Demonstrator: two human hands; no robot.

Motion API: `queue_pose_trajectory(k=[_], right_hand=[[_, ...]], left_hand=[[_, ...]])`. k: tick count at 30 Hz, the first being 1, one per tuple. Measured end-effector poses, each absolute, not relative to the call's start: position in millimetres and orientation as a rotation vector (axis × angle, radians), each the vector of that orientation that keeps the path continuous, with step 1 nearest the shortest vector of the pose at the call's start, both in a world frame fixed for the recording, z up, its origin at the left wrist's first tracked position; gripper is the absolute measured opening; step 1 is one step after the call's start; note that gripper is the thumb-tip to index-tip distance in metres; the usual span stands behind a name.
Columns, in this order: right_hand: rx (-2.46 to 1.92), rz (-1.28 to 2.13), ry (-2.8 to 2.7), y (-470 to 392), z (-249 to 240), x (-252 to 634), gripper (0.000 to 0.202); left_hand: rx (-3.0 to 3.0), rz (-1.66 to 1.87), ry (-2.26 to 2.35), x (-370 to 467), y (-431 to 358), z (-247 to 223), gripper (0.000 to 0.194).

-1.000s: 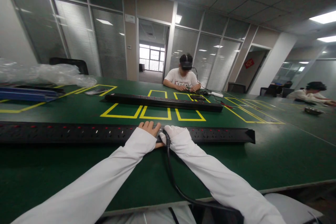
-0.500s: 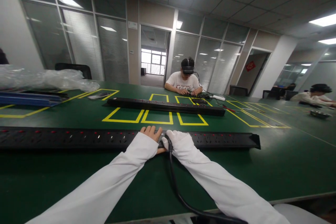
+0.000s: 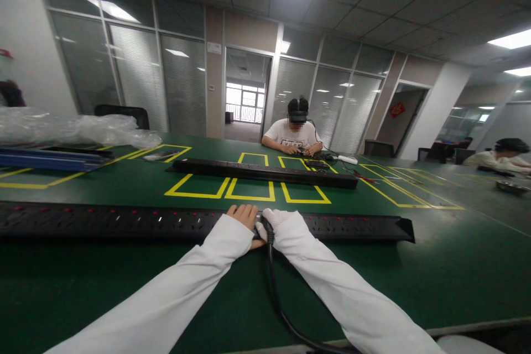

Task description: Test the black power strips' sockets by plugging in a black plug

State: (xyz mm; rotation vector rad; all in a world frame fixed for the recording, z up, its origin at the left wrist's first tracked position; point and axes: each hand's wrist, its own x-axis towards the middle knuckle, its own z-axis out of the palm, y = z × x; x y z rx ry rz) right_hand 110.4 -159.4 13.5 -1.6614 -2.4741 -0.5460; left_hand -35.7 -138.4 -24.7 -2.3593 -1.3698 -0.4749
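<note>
A black power strip (image 3: 166, 223) lies across the green table (image 3: 103, 271), the bare left hand (image 3: 241, 219) curled over and clasping it, the gloved right hand (image 3: 281, 220) just beside, closed around a black cable (image 3: 272, 274).

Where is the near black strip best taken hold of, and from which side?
Probably across its narrow width, on the bare stretch right of the gloved right hand, coming from above. The strip is long and lies socket-side up on the table, so thumb and fingers could likely span its long edges; the left hand covers another part.
</note>
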Motion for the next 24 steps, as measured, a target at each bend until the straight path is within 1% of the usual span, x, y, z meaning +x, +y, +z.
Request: queue_pose_trajectory(k=[4, 10, 15, 19, 22, 24], right_hand=[[-1.659, -0.563, -2.432, -159, 10, 110, 0.030], [-1.693, -0.613, -2.420, -162, 8, 110, 0.034], [-1.709, -0.591, -2.422, -160, 8, 110, 0.033], [-1.682, -0.518, -2.370, -162, 9, 114, 0.031], [-1.587, -0.520, -2.291, -168, 16, 121, 0.032], [-1.503, -0.450, -2.184, -172, 22, 127, 0.032]], left_hand=[[-2.360, -0.457, -1.381, -34, -137, -26, 0.071], [-2.335, -0.475, -1.374, -33, -139, -24, 0.067], [-2.328, -0.435, -1.381, -33, -134, -29, 0.073], [-2.329, -0.455, -1.374, -33, -133, -29, 0.070], [-2.344, -0.460, -1.373, -33, -133, -29, 0.074], [-2.348, -0.474, -1.360, -33, -134, -29, 0.077]])
